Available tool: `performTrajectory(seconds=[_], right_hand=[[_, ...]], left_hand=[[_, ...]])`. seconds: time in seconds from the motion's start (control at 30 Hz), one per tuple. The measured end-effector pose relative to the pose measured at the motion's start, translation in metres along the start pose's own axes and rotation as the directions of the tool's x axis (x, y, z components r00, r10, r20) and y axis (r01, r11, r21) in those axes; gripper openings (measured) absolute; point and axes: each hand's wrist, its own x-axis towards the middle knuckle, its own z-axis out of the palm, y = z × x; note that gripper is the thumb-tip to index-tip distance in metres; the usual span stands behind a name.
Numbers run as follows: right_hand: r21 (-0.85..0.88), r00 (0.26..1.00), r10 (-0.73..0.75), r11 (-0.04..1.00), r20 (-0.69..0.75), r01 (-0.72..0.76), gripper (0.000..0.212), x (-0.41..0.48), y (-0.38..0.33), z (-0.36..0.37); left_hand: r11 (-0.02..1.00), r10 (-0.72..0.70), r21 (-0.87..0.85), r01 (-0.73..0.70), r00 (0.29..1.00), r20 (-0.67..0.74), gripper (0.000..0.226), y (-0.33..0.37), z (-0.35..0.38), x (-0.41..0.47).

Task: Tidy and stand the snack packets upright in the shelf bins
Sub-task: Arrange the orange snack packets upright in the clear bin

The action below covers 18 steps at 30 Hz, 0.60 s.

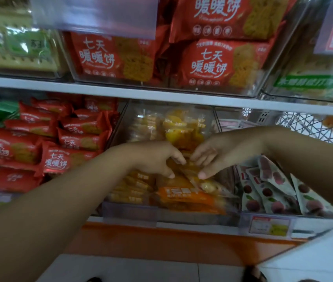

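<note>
Head view: the yellow packets lie jumbled in the middle bin of the lower shelf, some leaning and some flat, and an orange packet lies flat against the near wall. Your left hand curls fingers and thumb round packets at the centre of the heap. Your right hand meets it from the right, pinching a packet's edge between thumb and fingers. Blur hides exactly which packet each hand has.

Gather a few packets together as one stack, square their edges between both hands, then tip the stack onto its bottom seam with the faces toward you. Lean it on the packets at the far end so it does not slump. The flat orange packet probably needs lifting first, since it takes up the near floor of the bin.

Red packets fill the bin just to the left, and white fruit packets lean in the one to the right. Watch your wrists on the clear dividers. The upper shelf hangs over the far half, so lift low.
</note>
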Motion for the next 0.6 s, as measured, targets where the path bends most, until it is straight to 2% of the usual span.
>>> performTrajectory(seconds=[0.1,0.17,0.27,0.33,0.4,0.47,0.53,0.6], right_hand=[[0.031,0.994,-0.103,0.994,-0.046,0.105,0.07,-0.019,0.001,0.017],[-0.098,0.977,-0.173,0.982,-0.127,0.161,0.057,-0.023,0.001,0.031],[-0.335,0.909,-0.274,0.928,-0.314,0.164,0.032,-0.024,0.005,0.044],[-0.403,0.881,-0.278,0.909,-0.383,0.111,0.026,-0.025,0.006,0.048],[-0.461,0.861,-0.254,0.887,-0.441,0.026,0.031,-0.023,0.007,0.053],[-0.46,0.834,-0.214,0.887,-0.508,-0.052,0.029,-0.019,0.008,0.054],[-0.431,0.787,-0.193,0.897,-0.586,-0.101,0.021,-0.013,0.009,0.049],[-0.437,0.727,-0.192,0.885,-0.659,-0.163,0.013,-0.004,0.013,0.038]], left_hand=[[1.0,0.021,-0.012,-0.021,0.999,-0.031,0.049,-0.002,0.006,0.005],[1.0,0.023,0.018,-0.022,0.998,-0.058,0.047,-0.001,0.008,0.008],[0.991,0.025,0.135,-0.01,0.994,-0.11,0.045,0.0,0.013,0.014],[0.978,0.031,0.21,0.001,0.989,-0.147,0.043,0.001,0.015,0.019],[0.969,0.01,0.247,0.029,0.988,-0.156,0.042,0.0,0.016,0.024],[0.964,0.011,0.262,0.037,0.984,-0.179,0.037,0.0,0.016,0.028],[0.965,0.046,0.262,0.023,0.966,-0.253,0.022,-0.001,0.013,0.03],[0.974,0.02,0.22,0.06,0.939,-0.343,0.016,-0.004,0.007,0.031]])
